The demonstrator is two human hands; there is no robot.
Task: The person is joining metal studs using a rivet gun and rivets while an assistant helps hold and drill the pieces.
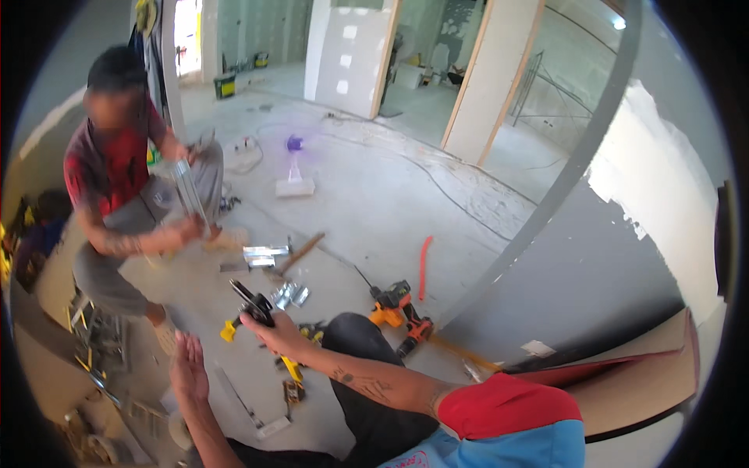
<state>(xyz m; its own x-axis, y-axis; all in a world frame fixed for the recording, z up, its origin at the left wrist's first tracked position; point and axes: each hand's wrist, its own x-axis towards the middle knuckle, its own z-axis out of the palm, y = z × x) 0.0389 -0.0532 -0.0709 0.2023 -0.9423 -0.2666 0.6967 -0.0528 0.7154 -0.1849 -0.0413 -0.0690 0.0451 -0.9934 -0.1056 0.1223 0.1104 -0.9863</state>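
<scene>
My right hand (275, 334) is closed around a black hand tool (254, 304) with a slim metal end pointing up and to the left; its exact kind is unclear. Lower and to the left, my left hand (189, 368) is raised with its fingers stretched out and nothing visible in it. A yellow piece (228, 329) shows just beyond the tool, on the floor side. Small bent metal pieces (290, 295) lie on the floor past my right hand. Across from me a crouching co-worker holds a shiny metal channel (188, 189) in both hands.
A hammer (300, 254) and more metal pieces (265, 253) lie ahead. Two cordless drills (388, 303) rest beside my right knee, near a red strip (424, 267). A tape measure (293, 391) lies below my right forearm. Cables (456, 204) cross the floor; a grey wall stands right.
</scene>
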